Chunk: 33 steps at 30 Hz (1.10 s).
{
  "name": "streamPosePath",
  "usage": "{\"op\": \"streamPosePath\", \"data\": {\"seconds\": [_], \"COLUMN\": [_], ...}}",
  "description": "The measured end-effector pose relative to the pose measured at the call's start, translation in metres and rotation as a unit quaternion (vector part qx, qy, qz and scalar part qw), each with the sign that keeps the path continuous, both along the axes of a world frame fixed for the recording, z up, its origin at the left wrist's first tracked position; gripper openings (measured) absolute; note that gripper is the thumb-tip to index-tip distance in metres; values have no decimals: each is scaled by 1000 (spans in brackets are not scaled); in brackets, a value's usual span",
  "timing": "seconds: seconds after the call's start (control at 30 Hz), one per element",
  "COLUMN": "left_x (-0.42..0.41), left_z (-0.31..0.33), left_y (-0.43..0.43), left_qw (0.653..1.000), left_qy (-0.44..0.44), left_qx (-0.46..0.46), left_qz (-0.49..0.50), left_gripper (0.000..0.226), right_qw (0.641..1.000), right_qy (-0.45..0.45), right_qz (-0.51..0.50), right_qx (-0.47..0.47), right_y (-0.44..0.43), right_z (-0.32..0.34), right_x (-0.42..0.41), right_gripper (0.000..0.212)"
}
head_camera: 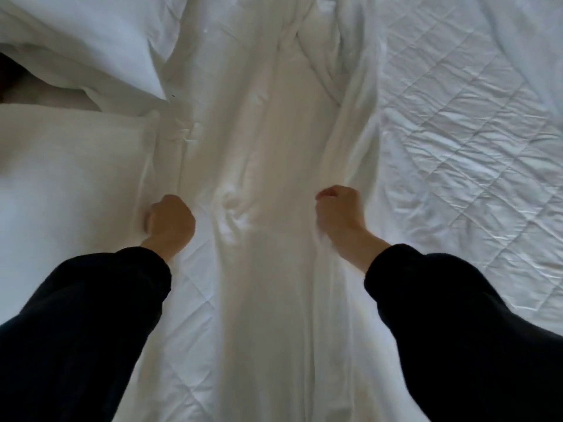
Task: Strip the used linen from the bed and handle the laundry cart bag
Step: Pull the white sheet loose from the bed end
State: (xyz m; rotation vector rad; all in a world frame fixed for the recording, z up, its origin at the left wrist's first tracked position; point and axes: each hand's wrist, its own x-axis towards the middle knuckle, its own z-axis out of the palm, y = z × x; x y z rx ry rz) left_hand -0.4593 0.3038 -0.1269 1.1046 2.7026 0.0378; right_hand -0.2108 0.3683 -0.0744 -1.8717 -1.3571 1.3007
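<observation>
A white bed sheet (268, 141) lies bunched into a long strip down the middle of the bed, running from the far edge toward me. My left hand (170, 222) is clenched on the sheet's left edge. My right hand (339, 213) is clenched on its right edge, about level with the left. Both arms wear dark sleeves. The quilted mattress pad (463, 153) lies bare to the right of the sheet and shows again between my arms. No laundry cart or bag is in view.
Two white pillows lie at the left: one pillow (82, 41) at the far left corner and another pillow (70, 166) nearer, just left of my left hand. A dark gap (9, 77) shows between them at the frame's left edge.
</observation>
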Motion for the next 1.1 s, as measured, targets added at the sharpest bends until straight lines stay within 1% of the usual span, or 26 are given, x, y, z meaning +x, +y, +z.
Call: {"op": "streamPosePath", "data": {"seconds": [0.03, 0.07, 0.1, 0.13, 0.17, 0.2, 0.23, 0.27, 0.3, 0.33, 0.37, 0.43, 0.5, 0.57, 0.63, 0.67, 0.7, 0.73, 0.8, 0.83, 0.87, 0.93, 1.0, 1.03, 1.07, 1.1], "left_x": [1, 6, 15, 26, 35, 44, 50, 56, 58, 58, 55, 46, 30, 13, 6, 4, 3, 4, 11, 15, 19, 27, 34, 37, 39, 40], "left_z": [1, 3, 7, 11, 13, 13, 11, 7, 3, 0, -2, -1, 6, 3, 0, -3, -7, -7, -3, -1, 1, 2, 1, 0, -2, -4], "left_y": [-1, 0, 1, 5, 10, 13, 16, 19, 20, 19, 17, 11, 3, 0, -3, -5, -6, -7, -4, -1, 2, 8, 13, 15, 15, 15], "left_qw": [998, 986, 967, 945, 929, 920, 917, 920, 925, 931, 933, 930, 940, 946, 948, 950, 953, 951, 943, 950, 964, 979, 982, 986, 990, 992], "left_qy": [-50, -130, -209, -276, -323, -353, -365, -361, -345, -323, -306, -284, -240, -222, -242, -250, -250, -251, -252, -232, -197, -132, -119, -111, -104, -99], "left_qx": [39, 95, 133, 153, 156, 152, 149, 148, 155, 168, 186, 224, 235, 216, 161, 135, 118, 124, 182, 193, 178, 141, 116, 89, 48, 2], "left_qz": [15, 38, 58, 80, 87, 80, 66, 43, 33, 31, 41, 58, 64, 94, 127, 128, 127, 128, 122, 85, 31, -59, -85, -86, -81, -76], "left_gripper": [20, 19, 20, 32, 52, 70, 78, 72, 56, 37, 26, 34, 41, 40, 44, 43, 39, 34, 28, 35, 44, 54, 54, 52, 50, 50], "right_qw": [999, 997, 994, 988, 983, 980, 982, 985, 988, 989, 988, 988, 991, 988, 974, 964, 952, 936, 911, 908, 908, 902, 896, 896, 893, 891], "right_qy": [21, 20, 7, -5, -16, -26, -32, -34, -32, -37, -45, -45, -3, 64, 99, 89, 55, 22, -14, -18, -20, -29, -25, -27, -31, -49], "right_qz": [28, 69, 112, 149, 175, 185, 178, 160, 146, 142, 146, 149, 131, 134, 200, 249, 301, 350, 407, 412, 413, 425, 440, 439, 446, 451], "right_qx": [-4, -7, -16, -31, -50, -62, -63, -54, -39, -25, -17, 7, 27, 36, 24, 8, -11, -31, -64, -71, -67, -65, -57, -59, -46, -24], "right_y": [-6, -12, -19, -26, -32, -37, -41, -45, -47, -49, -50, -52, -51, -53, -64, -71, -77, -84, -91, -92, -92, -89, -86, -86, -87, -87], "right_z": [1, -1, -5, -10, -15, -20, -24, -26, -27, -27, -26, -21, -13, -3, 3, -2, -11, -22, -39, -43, -46, -45, -44, -41, -39, -38], "right_x": [-13, -24, -33, -38, -42, -44, -43, -40, -39, -39, -41, -47, -61, -79, -93, -99, -104, -106, -105, -104, -103, -101, -99, -97, -94, -90], "right_gripper": [20, 18, 15, 11, 11, 19, 30, 42, 52, 58, 57, 51, 44, 41, 42, 42, 43, 44, 44, 43, 37, 10, 27, 24, 14, 16]}}
